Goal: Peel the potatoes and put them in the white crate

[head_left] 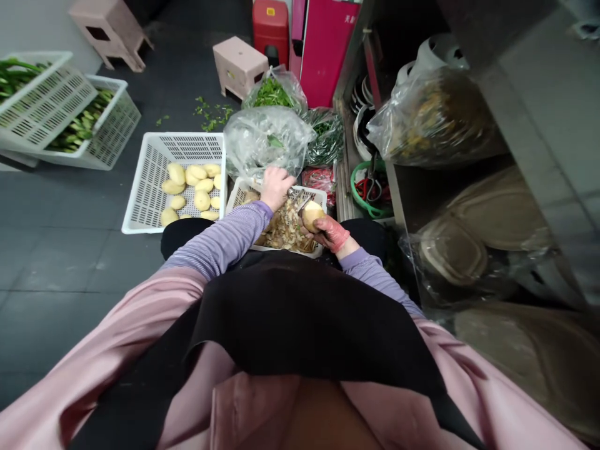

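Note:
My left hand (276, 187) is closed round a peeler (304, 204), whose head reaches to the potato. In my right hand (332, 234), which wears a reddish glove, is a partly peeled potato (312, 215), pale on top with brown skin below. Both hands are over a white basket (319, 195) full of peelings (285, 228), some unpeeled potatoes showing at its left. A larger white basket (135, 194) to the left holds several peeled yellow potatoes (202, 200).
Clear bags of greens (269, 140) lie beyond the peelings. Crates of vegetables (112, 134) stand at the left, stools (240, 65) at the back. A metal shelf with a plastic bag (435, 119) and a green basket (375, 210) with scissors are on the right.

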`<state>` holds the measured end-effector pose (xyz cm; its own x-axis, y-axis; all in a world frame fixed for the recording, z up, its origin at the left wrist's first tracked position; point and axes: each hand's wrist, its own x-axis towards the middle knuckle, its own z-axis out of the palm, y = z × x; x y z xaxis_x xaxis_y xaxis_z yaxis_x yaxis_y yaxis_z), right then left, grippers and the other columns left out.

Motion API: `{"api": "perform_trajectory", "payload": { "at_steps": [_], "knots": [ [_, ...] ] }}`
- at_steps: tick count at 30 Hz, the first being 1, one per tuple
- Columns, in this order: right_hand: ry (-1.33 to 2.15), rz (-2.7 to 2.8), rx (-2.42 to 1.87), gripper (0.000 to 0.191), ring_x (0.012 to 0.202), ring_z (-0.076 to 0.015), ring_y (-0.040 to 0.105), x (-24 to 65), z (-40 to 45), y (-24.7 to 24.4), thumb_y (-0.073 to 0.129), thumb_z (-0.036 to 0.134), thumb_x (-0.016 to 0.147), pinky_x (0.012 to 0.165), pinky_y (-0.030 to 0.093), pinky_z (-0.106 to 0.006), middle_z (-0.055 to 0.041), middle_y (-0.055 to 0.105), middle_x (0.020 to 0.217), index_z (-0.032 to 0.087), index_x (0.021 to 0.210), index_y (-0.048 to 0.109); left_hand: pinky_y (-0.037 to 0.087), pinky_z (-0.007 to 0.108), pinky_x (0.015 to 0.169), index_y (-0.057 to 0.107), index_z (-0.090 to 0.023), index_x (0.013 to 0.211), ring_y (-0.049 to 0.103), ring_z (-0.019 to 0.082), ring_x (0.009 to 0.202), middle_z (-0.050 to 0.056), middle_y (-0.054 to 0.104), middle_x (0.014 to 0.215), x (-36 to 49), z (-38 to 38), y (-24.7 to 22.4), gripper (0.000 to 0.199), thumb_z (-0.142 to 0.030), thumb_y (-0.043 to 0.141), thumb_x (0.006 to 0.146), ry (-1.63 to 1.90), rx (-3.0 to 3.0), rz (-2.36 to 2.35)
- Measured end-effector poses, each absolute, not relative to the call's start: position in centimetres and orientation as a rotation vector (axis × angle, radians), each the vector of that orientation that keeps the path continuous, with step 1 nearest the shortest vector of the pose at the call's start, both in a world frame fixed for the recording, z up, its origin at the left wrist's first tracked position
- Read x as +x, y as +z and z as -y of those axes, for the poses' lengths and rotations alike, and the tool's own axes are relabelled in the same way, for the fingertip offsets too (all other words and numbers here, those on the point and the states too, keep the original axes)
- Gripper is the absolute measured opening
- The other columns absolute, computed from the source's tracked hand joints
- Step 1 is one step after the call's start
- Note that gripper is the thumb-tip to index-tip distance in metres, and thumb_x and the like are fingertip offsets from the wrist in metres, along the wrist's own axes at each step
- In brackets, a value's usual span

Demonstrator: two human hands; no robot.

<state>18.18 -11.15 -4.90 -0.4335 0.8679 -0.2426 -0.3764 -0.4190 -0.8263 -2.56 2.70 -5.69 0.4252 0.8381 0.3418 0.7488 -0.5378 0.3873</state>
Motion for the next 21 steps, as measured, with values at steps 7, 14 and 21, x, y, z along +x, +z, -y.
{"api": "perform_trajectory", "payload": {
  "at_steps": [7,14,21],
  "knots": [
    [1.961,0.933,-0.828,0.089,0.112,-0.0339,0.071,19.3,11.3,-4.4,0.088,0.074,0.05,0.083,0.065,-0.04,-0.013,0.076,0.109,0.018,0.117,0.068,0.037,0.047,0.096,0.076,-0.018,0.092,0.052,0.032,0.104,0.014,0.063,0.092,-3.7,-1.5,-4.9,0.023,-0.026,0.056,0.099,0.697,2.429,-1.562],
    [1.9,0.911,-0.93,0.079,0.115,-0.0332,0.071,18.9,11.2,-3.8,0.092,0.059,0.051,0.091,0.062,-0.041,-0.0108,0.078,0.11,0.02,0.115,0.068,0.037,0.05,0.098,0.077,-0.021,0.094,0.054,0.031,0.105,0.012,0.063,0.093,-1.8,0.2,-2.6,0.026,-0.027,0.053,0.102,0.762,2.544,-1.289],
    [1.915,0.829,-0.853,0.078,0.1,-0.0277,0.077,18.8,12.1,-3.4,0.104,0.042,0.045,0.077,0.062,-0.03,-0.0048,0.08,0.096,0.021,0.111,0.069,0.043,0.049,0.103,0.076,-0.016,0.099,0.06,0.033,0.112,0.016,0.07,0.102,-4.2,-0.8,-2.7,0.021,-0.019,0.056,0.096,0.379,2.45,-1.586]
  ]
}}
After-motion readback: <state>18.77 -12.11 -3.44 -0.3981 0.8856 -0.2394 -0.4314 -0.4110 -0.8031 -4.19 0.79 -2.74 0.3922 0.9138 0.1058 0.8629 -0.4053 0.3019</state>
